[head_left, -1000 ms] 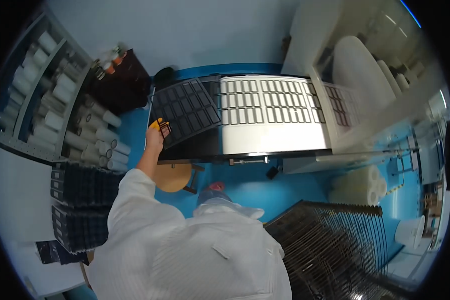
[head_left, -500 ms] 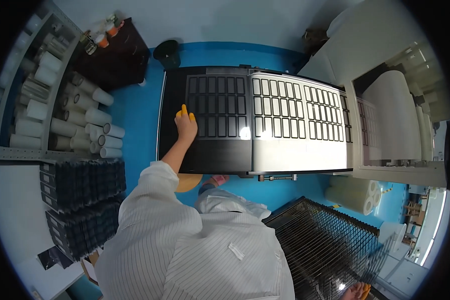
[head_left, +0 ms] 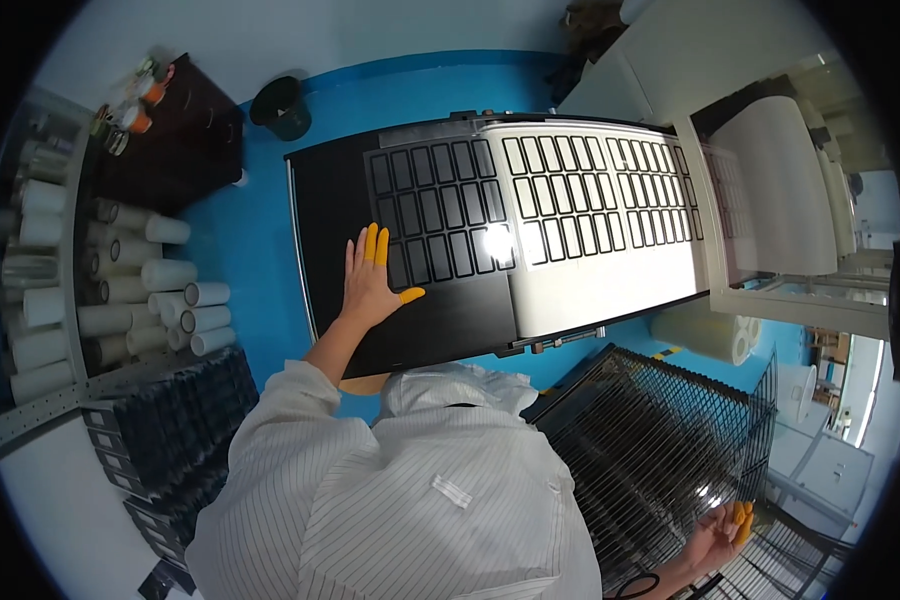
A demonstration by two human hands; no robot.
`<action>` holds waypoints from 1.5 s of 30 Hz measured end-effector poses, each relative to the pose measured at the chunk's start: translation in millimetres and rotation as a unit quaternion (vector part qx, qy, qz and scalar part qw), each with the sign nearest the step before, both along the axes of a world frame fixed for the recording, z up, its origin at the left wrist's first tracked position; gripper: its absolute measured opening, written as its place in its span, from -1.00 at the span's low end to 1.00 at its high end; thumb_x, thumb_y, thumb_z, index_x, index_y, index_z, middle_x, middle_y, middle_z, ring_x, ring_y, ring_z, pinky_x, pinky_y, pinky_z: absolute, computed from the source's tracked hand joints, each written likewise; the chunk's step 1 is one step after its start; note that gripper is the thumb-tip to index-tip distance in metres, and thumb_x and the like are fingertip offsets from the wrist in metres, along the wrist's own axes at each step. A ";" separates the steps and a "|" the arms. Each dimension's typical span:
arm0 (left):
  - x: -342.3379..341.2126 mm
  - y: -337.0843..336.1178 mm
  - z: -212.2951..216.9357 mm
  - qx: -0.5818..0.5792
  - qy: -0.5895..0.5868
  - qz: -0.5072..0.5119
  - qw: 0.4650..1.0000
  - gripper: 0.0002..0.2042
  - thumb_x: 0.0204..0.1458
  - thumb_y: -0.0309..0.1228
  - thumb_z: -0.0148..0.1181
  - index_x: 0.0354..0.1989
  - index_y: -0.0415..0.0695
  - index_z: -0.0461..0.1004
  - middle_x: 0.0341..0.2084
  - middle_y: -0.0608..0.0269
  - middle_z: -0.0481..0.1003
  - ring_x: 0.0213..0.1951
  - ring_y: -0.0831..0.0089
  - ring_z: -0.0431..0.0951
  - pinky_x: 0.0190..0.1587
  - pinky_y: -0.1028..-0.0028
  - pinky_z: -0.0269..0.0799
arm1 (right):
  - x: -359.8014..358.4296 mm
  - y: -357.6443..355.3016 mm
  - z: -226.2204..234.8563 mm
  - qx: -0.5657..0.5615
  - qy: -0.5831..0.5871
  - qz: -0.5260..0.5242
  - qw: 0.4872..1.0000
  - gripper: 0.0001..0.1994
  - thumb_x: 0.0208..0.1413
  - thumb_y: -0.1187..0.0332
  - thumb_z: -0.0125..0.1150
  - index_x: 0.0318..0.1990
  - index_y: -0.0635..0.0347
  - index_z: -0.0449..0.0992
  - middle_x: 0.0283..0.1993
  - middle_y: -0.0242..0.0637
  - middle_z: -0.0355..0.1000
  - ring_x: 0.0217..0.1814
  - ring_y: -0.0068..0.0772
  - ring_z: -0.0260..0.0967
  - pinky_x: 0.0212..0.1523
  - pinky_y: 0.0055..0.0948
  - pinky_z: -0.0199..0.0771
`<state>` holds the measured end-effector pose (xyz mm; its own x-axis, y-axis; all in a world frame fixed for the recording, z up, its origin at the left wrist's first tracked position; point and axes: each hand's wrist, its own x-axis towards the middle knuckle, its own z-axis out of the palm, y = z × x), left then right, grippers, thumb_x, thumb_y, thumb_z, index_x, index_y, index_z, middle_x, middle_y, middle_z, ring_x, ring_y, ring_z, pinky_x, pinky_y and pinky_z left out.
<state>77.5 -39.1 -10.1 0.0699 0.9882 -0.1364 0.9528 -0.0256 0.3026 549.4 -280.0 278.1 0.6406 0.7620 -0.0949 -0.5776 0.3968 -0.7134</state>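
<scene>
Centrally, long machine bed [head_left: 610,290] is seen, its white half covered by rows of black-outlined rectangular labels. Black sheet [head_left: 420,260] with matching rectangle grid is laid flat on bed's dark left half. Black wire rack [head_left: 660,440] is placed lower right. White rolls [head_left: 160,290] are stacked at left beside shelving. Left hand [head_left: 368,285] is pressed flat on black sheet, fingers spread wide, orange cots on fingertips. Right hand [head_left: 718,535] is seen at wire rack's lower edge, orange-tipped; its grip cannot be told.
</scene>
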 end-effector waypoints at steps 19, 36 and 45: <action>-13.4 4.4 -31.6 0.130 -0.007 -0.106 0.986 -0.26 -0.13 -0.07 0.15 0.14 -0.34 0.07 0.13 -0.14 0.07 0.25 0.03 -0.12 0.24 0.05 -0.31 | -149.3 14.5 -61.4 -0.056 -0.031 0.060 0.996 -0.76 0.13 0.43 -0.10 -0.04 0.22 0.30 -0.24 -0.29 0.35 -0.49 -0.55 0.12 -0.47 -0.60 0.13; 98.4 -41.0 71.3 -0.177 -0.598 -0.178 0.761 -0.56 0.16 -0.24 -0.17 0.08 -0.34 0.17 -0.10 -0.02 0.34 -0.06 0.21 0.37 0.02 0.32 0.24 | -239.2 14.7 -94.5 -0.122 -0.030 0.199 0.972 -0.84 0.07 0.40 0.06 -0.23 0.27 0.33 -0.36 -0.18 0.41 -0.44 -0.56 0.31 -0.45 -0.59 0.31; 171.6 -127.2 159.3 -0.175 -0.590 -0.164 0.771 -0.66 0.00 -0.52 -0.26 -0.02 -0.30 0.23 -0.47 0.33 0.29 -0.51 0.63 0.22 -0.47 0.67 0.14 | -214.4 -50.6 -82.9 -0.196 -0.070 0.217 0.954 -0.74 0.09 0.36 0.01 -0.08 0.24 0.28 -0.31 -0.15 0.45 -0.43 -0.48 0.41 -0.43 -0.59 0.42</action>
